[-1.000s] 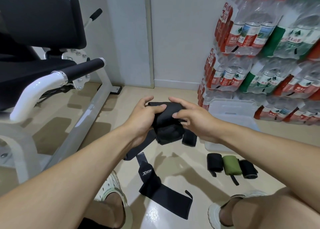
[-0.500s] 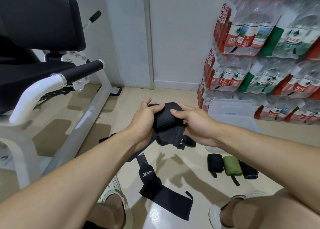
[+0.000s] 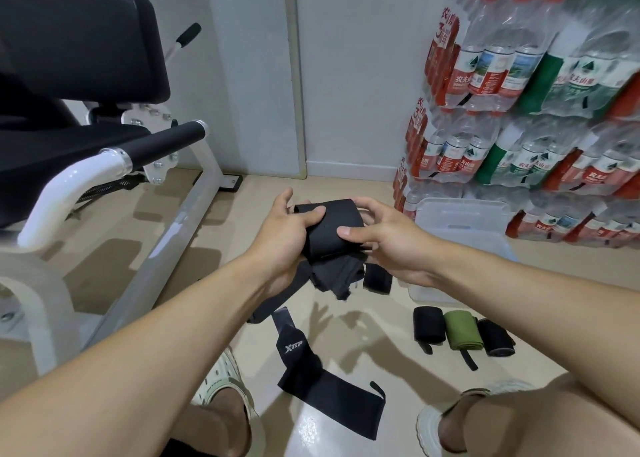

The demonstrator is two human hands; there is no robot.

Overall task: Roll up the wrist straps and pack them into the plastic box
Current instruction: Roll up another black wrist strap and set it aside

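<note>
Both bare forearms reach forward from the lower corners and meet near the middle of the view. The left hand (image 3: 282,237) is curled round the left side of a black wrist strap (image 3: 334,230), thumb laid across its top and fingers wrapped underneath. The right hand (image 3: 388,240) grips the strap's right side, thumb pressed on the front face, fingers bent over the far edge. Bare knees and two feet in light sandals show below

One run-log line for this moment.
step: rolling | both hands grip black strap | three rolls on floor | box unpacked
</note>
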